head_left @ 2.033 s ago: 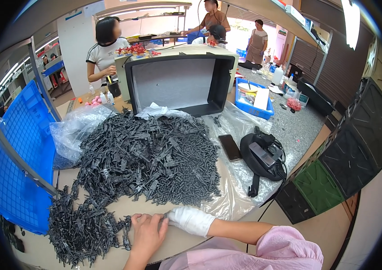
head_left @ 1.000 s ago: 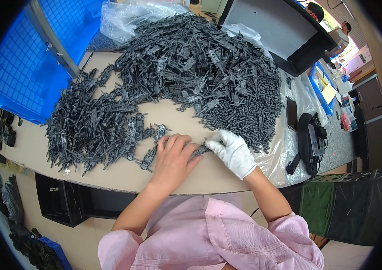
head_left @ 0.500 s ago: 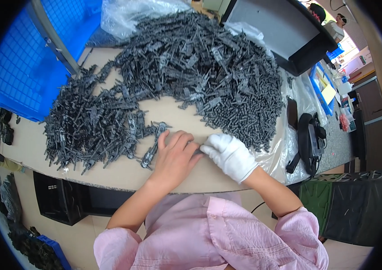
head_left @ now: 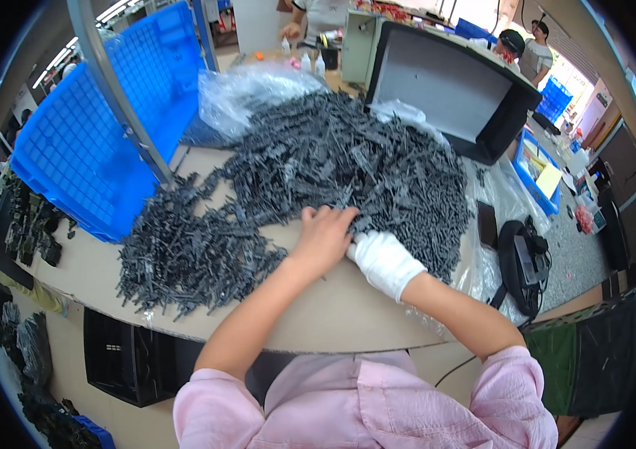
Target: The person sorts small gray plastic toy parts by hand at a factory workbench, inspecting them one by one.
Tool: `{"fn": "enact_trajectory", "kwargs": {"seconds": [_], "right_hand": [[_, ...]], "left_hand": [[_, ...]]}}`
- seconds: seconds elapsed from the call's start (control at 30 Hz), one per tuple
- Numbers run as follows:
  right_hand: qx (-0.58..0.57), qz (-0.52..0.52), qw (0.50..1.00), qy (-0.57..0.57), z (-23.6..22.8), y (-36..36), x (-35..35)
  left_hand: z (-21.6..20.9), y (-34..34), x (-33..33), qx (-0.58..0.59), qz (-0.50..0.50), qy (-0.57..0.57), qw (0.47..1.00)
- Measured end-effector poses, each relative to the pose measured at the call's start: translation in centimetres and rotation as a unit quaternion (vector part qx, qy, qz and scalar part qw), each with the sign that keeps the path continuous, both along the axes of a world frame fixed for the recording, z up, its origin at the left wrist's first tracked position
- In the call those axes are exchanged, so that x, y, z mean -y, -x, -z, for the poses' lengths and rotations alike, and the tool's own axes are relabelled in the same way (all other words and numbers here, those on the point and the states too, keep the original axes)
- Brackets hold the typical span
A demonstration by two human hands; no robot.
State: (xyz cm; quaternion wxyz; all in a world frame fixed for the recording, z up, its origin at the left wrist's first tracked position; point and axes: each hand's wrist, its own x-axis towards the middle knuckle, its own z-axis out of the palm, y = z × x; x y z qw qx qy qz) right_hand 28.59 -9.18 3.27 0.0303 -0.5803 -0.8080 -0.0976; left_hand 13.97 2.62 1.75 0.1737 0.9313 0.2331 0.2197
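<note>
Big heap: dark grey parts, and what a spread, from centre to upper centre of the frame, small knobbly pieces massed along its right flank.
Left hand: bare, there at mid-frame, fingers curled at the heap's near edge.
Right hand: white-gloved, just right of centre, fingertips bunched.
Grip: hands together, fingertips meeting; clamped on a part or not, one cannot tell behind those fingers.
Smaller heap: slim dark parts, left of centre, on the beige bench.
Upper left: blue crate, clear plastic bag to its right.
Upper right: black tray, propped up, light inside.
Right side: phone near a black pouch.
</note>
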Motion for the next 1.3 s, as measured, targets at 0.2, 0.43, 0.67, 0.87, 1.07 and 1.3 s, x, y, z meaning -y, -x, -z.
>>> {"fn": "enact_trajectory", "kwargs": {"seconds": [0.2, 0.43, 0.67, 0.87, 1.07, 1.3], "right_hand": [[-0.022, -0.027, 0.999, 0.016, 0.9, -0.6, 1.2], [-0.067, -0.050, 0.997, 0.006, 0.9, -0.9, 1.6], [-0.219, 0.102, 0.969, -0.054, -0.5, -2.8, 5.3], [-0.087, 0.054, 0.995, -0.019, -0.6, -1.1, 3.7], [0.049, -0.019, 0.999, 0.008, -1.3, -0.4, 0.5], [-0.358, 0.047, 0.932, 0.020, -2.1, -0.1, 2.8]], "left_hand": [[1.6, -1.3, -0.6, -0.004, 0.046, 0.024, 0.999], [1.3, -0.8, -0.8, 0.039, 0.038, -0.038, 0.998], [-2.3, 5.9, 2.1, 0.071, -0.056, 0.038, 0.995], [0.7, 9.8, 9.6, -0.001, 0.004, 0.107, 0.994], [1.1, 8.5, 10.7, 0.001, -0.057, 0.056, 0.997], [2.9, 8.1, 10.4, 0.045, -0.093, 0.053, 0.993]]}}
